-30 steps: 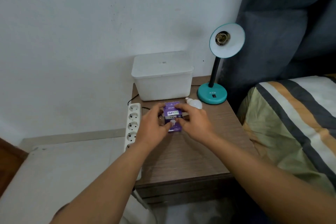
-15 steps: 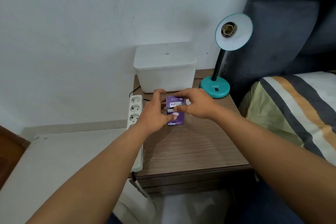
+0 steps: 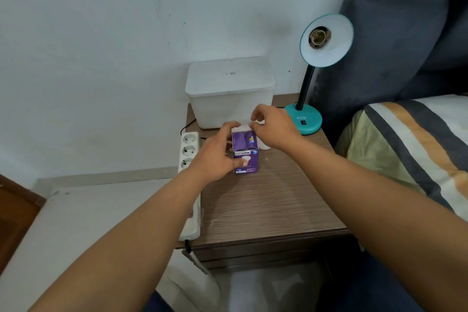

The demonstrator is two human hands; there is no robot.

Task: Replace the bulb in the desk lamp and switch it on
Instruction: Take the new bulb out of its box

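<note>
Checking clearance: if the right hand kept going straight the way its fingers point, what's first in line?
Likely the white bin. The right hand points up-left over the purple bulb box, pinching its flap; the bin stands just behind. Depth is unclear.

Purple bulb box, teal lamp with black neck, white bin, brown woodgrain table, bedding striped grey, orange, white.

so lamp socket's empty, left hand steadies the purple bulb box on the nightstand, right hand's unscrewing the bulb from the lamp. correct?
Not quite. In the head view the right hand is not at the lamp; it pinches the top flap of the purple bulb box. The rest holds: the socket is empty and the left hand steadies the box on the nightstand.
</note>
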